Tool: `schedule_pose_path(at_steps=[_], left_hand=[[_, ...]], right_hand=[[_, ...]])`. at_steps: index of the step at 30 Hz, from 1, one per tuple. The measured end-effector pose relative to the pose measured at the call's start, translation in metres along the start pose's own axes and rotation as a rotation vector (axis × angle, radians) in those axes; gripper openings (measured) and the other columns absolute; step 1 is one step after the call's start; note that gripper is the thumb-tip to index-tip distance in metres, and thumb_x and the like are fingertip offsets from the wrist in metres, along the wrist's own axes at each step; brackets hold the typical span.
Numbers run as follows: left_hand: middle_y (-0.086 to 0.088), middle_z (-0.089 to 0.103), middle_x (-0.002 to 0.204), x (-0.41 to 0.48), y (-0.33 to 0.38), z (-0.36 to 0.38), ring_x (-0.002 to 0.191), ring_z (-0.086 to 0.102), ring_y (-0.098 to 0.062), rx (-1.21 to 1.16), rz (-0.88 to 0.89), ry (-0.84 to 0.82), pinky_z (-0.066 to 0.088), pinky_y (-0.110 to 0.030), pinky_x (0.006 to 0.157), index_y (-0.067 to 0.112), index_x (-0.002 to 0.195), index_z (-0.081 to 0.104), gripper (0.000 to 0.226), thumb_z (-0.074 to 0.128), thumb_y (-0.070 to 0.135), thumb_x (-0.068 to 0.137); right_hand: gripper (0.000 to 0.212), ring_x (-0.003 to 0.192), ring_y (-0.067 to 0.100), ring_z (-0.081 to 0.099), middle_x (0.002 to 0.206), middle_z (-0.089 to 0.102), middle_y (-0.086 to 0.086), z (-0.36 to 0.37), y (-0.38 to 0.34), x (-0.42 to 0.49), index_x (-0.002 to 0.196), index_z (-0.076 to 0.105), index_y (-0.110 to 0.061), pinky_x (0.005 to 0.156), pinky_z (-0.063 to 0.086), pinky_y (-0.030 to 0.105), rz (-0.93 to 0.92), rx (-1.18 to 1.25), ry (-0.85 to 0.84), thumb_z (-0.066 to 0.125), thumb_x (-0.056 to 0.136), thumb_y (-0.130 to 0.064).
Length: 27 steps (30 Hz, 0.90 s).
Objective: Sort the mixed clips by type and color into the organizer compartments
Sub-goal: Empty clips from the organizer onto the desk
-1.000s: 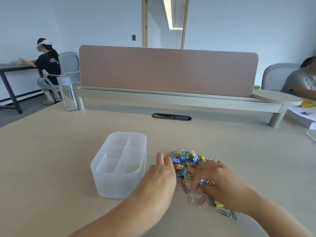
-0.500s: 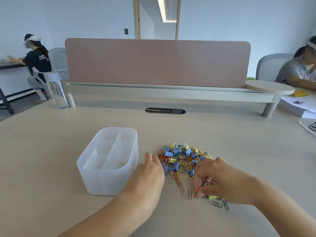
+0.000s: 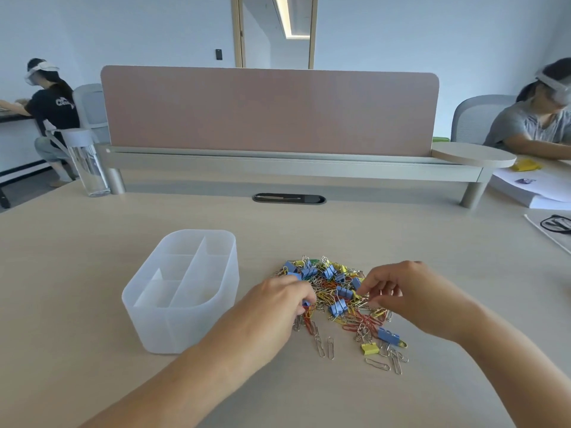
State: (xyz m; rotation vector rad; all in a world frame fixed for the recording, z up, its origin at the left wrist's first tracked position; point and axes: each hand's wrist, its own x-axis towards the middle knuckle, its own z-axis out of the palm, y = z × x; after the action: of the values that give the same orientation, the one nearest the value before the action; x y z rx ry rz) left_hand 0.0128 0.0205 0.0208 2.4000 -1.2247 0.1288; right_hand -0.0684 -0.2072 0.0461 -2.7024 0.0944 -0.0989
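A mixed pile of clips (image 3: 332,288) lies on the table: blue and yellow binder clips among red, yellow and silver paper clips. To its left stands a translucent white organizer (image 3: 148,316) with several compartments, and nothing shows inside it. My left hand (image 3: 275,307) rests at the pile's left edge, its fingertips pinching a small blue binder clip (image 3: 306,303). My right hand (image 3: 411,291) hovers over the pile's right side, thumb and forefinger pinching at a yellow clip (image 3: 356,294). A blue binder clip (image 3: 387,335), a yellow binder clip (image 3: 370,348) and silver paper clips (image 3: 324,345) lie loose in front.
A pink desk divider (image 3: 268,112) on a raised shelf closes off the back. A clear water bottle (image 3: 88,168) stands far left, with a cable slot (image 3: 289,198) mid-table. Paper stacks (image 3: 531,188) and a black cord (image 3: 556,223) lie far right. Two people sit at neighbouring desks.
My left hand has slid from beside the organizer into the pile and pinched a blue clip. My right hand has lifted from the near paper clips toward the pile's middle.
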Motion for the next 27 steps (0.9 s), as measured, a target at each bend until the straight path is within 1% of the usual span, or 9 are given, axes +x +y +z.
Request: schedule_pose_path(at_steps=[3, 6, 8, 10, 13, 17, 19, 22, 27], left_hand=[[0.010, 0.056, 0.106, -0.0021, -0.0005, -0.0015, 0.090, 0.050, -0.007, 0.013, 0.014, -0.032, 0.039, -0.021, 0.077, 0.027, 0.110, 0.068, 0.025, 0.049, 0.014, 0.100], [0.012, 0.055, 0.100, -0.0037, 0.0002, -0.0038, 0.083, 0.050, -0.006, -0.012, 0.004, -0.010, 0.042, -0.022, 0.074, 0.027, 0.095, 0.069, 0.026, 0.051, 0.009, 0.096], [0.011, 0.056, 0.097, -0.0030, 0.0008, -0.0045, 0.082, 0.046, -0.004, -0.017, 0.022, 0.014, 0.039, -0.016, 0.072, 0.027, 0.092, 0.071, 0.023, 0.055, 0.009, 0.094], [0.013, 0.057, 0.095, -0.0016, 0.0014, -0.0049, 0.086, 0.040, 0.001, -0.026, 0.062, 0.013, 0.032, -0.007, 0.074, 0.026, 0.095, 0.074, 0.018, 0.060, 0.016, 0.094], [0.018, 0.052, 0.090, 0.0005, 0.0004, -0.0032, 0.087, 0.036, 0.011, -0.030, 0.119, -0.042, 0.027, -0.003, 0.078, 0.025, 0.096, 0.076, 0.014, 0.064, 0.019, 0.092], [0.012, 0.058, 0.095, 0.0019, -0.0002, -0.0008, 0.091, 0.037, 0.002, -0.035, 0.088, -0.109, 0.028, -0.006, 0.079, 0.024, 0.097, 0.076, 0.013, 0.065, 0.021, 0.090], [0.011, 0.055, 0.097, 0.0024, -0.0003, -0.0003, 0.093, 0.039, -0.002, -0.033, 0.063, -0.110, 0.029, -0.007, 0.077, 0.021, 0.096, 0.073, 0.010, 0.065, 0.021, 0.091], [0.012, 0.048, 0.096, 0.0024, 0.0022, 0.0010, 0.092, 0.034, -0.001, -0.033, 0.054, -0.134, 0.028, -0.005, 0.075, 0.017, 0.096, 0.068, 0.008, 0.062, 0.022, 0.094], [0.009, 0.046, 0.101, 0.0014, 0.0034, 0.0026, 0.094, 0.032, -0.001, -0.006, 0.049, -0.181, 0.027, -0.003, 0.076, 0.017, 0.097, 0.062, 0.009, 0.057, 0.024, 0.096]], right_hand=[[0.018, 0.070, -0.007, 0.058, 0.069, 0.068, -0.015, -0.0023, -0.0036, -0.0009, 0.079, 0.074, -0.033, 0.064, 0.043, 0.009, 0.018, 0.004, -0.034, 0.074, 0.083, -0.015], [0.010, 0.065, -0.004, 0.060, 0.070, 0.070, -0.011, -0.0025, -0.0024, -0.0004, 0.075, 0.074, -0.028, 0.061, 0.045, 0.010, 0.072, -0.023, -0.062, 0.077, 0.080, -0.019], [0.007, 0.063, -0.002, 0.060, 0.069, 0.070, -0.010, -0.0018, 0.0007, -0.0006, 0.073, 0.074, -0.027, 0.060, 0.045, 0.013, 0.129, -0.037, -0.050, 0.078, 0.078, -0.023], [0.006, 0.060, -0.003, 0.057, 0.068, 0.069, -0.011, -0.0013, 0.0030, -0.0012, 0.072, 0.075, -0.025, 0.056, 0.042, 0.012, 0.164, -0.038, -0.034, 0.077, 0.078, -0.025], [0.007, 0.056, -0.009, 0.054, 0.065, 0.068, -0.012, -0.0006, 0.0021, -0.0019, 0.071, 0.075, -0.025, 0.051, 0.039, 0.008, 0.179, 0.003, -0.039, 0.077, 0.077, -0.024], [0.008, 0.059, -0.002, 0.053, 0.070, 0.069, -0.009, 0.0037, 0.0000, -0.0015, 0.070, 0.075, -0.024, 0.052, 0.039, 0.010, 0.196, 0.027, -0.065, 0.080, 0.076, -0.028], [0.009, 0.062, 0.000, 0.054, 0.071, 0.070, -0.008, 0.0051, -0.0003, -0.0015, 0.072, 0.075, -0.025, 0.054, 0.039, 0.011, 0.217, 0.044, -0.074, 0.082, 0.073, -0.029], [0.011, 0.061, -0.003, 0.055, 0.069, 0.071, -0.010, 0.0052, -0.0008, -0.0021, 0.073, 0.075, -0.024, 0.052, 0.039, 0.007, 0.247, 0.076, -0.091, 0.085, 0.070, -0.027], [0.014, 0.061, -0.002, 0.055, 0.070, 0.072, -0.009, 0.0047, -0.0021, -0.0036, 0.072, 0.075, -0.025, 0.054, 0.039, 0.010, 0.266, 0.064, -0.125, 0.087, 0.067, -0.031]])
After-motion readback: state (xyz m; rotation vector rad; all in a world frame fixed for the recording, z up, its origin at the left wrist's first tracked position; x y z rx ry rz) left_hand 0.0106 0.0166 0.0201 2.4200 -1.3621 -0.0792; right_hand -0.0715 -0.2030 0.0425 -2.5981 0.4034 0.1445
